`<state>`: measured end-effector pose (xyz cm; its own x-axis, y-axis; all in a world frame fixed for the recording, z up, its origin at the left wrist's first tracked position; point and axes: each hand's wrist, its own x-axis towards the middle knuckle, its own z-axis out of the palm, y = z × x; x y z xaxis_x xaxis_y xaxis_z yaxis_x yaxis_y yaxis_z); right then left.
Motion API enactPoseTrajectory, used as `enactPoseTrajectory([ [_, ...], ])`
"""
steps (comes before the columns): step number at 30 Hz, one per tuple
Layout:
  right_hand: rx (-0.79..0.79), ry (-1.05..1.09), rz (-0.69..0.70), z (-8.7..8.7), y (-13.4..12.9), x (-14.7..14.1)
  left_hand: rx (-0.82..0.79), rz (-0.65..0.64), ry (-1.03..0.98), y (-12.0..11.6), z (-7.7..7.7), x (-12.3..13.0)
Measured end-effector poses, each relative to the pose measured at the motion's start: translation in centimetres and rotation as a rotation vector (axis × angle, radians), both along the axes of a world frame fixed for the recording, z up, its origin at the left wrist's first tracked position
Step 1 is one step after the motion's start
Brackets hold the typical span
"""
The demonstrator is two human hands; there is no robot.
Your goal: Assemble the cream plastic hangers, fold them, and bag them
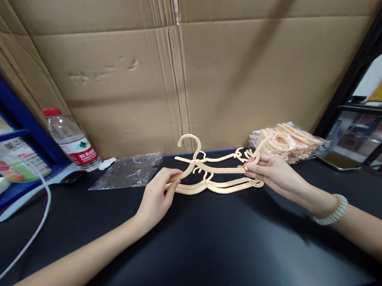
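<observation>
A cream plastic clothes hanger (223, 167) is raised a little above the dark table, its hook pointing up. Pinched between thumb and fingers of my left hand (160, 194) is the hanger's left arm. My right hand (272, 172) is closed at the far end of the hanger's other arm. A curved cream piece (263, 146) like a hook rises from those right fingers; whether it is joined to the hanger I cannot tell. Below and behind, several more hangers (226, 188) lie on the table, partly overlapped by the held one.
At the back right lies a clear bag of cream hangers (288, 141), beside a phone-like flat object (337, 162). An empty-looking plastic bag (124, 171) and a red-capped bottle (77, 143) are at left, near a white cable (37, 230). Cardboard (109, 79) stands behind.
</observation>
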<state>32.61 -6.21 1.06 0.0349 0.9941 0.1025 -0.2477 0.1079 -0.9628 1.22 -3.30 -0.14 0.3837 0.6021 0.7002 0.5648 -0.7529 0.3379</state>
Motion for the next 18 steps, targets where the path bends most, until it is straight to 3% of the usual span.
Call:
enactPoseTrajectory([
  [6,-0.053,-0.008,0.141,-0.2,0.2,0.3,0.010,-0.008,0.025,0.0,-0.1,-0.1],
  [13,-0.177,0.019,0.403,0.8,-0.3,0.7,0.013,-0.026,0.019,0.0,-0.2,-0.2],
  [18,-0.248,0.003,0.408,0.9,-0.3,0.7,0.017,-0.029,0.022,0.0,-0.2,-0.1],
])
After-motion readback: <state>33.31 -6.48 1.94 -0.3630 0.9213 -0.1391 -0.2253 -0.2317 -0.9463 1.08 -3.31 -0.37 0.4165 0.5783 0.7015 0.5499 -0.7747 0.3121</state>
